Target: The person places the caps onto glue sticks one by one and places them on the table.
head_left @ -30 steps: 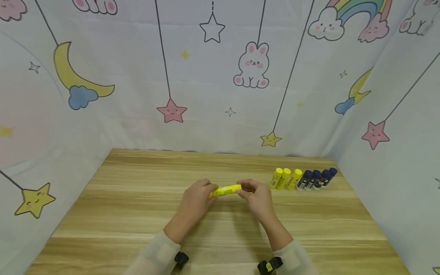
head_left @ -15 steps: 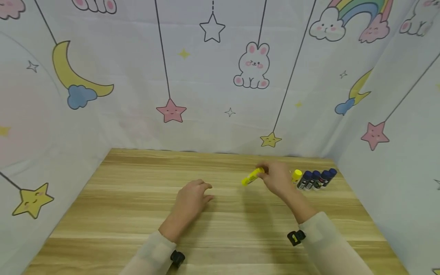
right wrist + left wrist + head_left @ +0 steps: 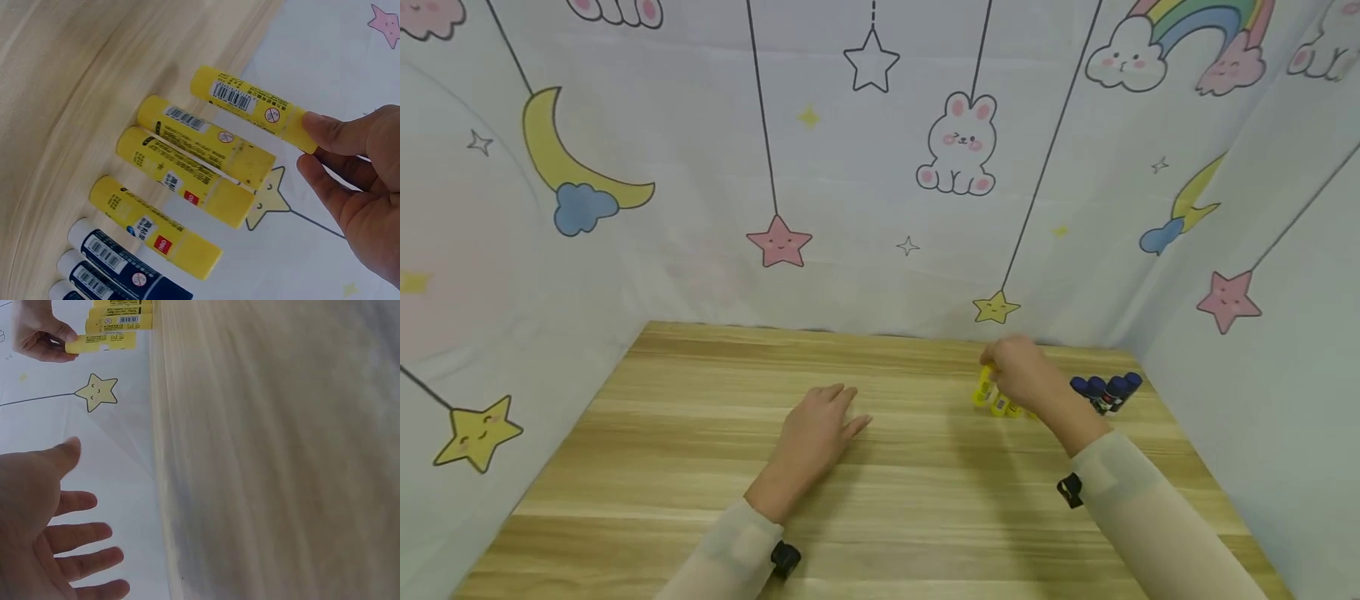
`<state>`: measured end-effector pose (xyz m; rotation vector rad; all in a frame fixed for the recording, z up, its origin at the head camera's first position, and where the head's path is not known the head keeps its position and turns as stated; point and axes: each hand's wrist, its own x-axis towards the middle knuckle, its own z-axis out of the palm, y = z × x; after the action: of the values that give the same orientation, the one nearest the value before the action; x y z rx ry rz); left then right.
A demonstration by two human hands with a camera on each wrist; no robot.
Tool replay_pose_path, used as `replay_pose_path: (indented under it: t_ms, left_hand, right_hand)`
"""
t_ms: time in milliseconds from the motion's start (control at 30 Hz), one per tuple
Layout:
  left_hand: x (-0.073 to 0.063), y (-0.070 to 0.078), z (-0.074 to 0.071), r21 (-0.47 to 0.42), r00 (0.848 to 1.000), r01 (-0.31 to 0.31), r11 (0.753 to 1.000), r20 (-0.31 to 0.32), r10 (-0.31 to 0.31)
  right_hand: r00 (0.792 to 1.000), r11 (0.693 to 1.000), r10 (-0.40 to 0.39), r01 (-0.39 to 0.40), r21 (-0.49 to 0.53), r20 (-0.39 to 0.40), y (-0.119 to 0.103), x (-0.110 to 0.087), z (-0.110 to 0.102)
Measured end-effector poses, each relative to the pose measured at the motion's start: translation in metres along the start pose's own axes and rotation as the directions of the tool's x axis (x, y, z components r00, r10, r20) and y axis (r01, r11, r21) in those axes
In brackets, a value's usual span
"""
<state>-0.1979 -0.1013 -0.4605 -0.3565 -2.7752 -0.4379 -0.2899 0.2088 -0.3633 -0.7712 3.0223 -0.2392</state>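
My right hand (image 3: 1026, 375) pinches a yellow glue stick (image 3: 250, 105) by its capped end between thumb and fingers. The stick is upright, its base close over the table, at the left end of a row. Beside it stand several more yellow glue sticks, the nearest being a yellow glue stick (image 3: 203, 140) with a barcode label. In the head view my right hand partly hides that row. My left hand (image 3: 816, 429) hovers over the middle of the table, fingers apart and holding nothing; the left wrist view shows its spread fingers (image 3: 78, 537).
Several dark-blue-capped glue sticks (image 3: 1116, 390) continue the row to the right, near the back right corner of the wooden table (image 3: 700, 467). A white cloth (image 3: 700, 275) printed with stars and rabbits hangs behind and at the sides.
My right hand has carried the yellow glue stick from the table's middle to the row at back right, turning it upright. My left hand has let go of it and stayed near the middle.
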Motion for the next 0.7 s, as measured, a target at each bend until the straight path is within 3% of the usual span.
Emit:
replay_pose_path:
  t_ms: [133,333,533,700]
  left_hand:
    - [0.002,0.000,-0.001,0.062,0.999,0.035,0.997,0.039,-0.037]
    - [0.001,0.003,-0.005,0.072,0.991,0.098,0.993,0.083,-0.104]
    - [-0.001,0.002,-0.006,0.061,0.990,0.109,0.992,0.086,-0.114]
    - [-0.002,0.002,-0.009,0.102,0.990,0.112,0.988,0.079,-0.121]
  right_hand:
    - [1.000,0.999,-0.028,0.028,-0.035,0.000,0.004,0.001,0.007]
    - [0.997,0.994,-0.071,0.071,-0.084,0.005,0.006,0.003,0.012]
    - [0.998,0.994,-0.060,0.063,-0.092,0.036,0.013,0.003,0.016]
    - [0.995,0.989,-0.100,0.100,-0.108,0.005,0.011,0.003,0.014]
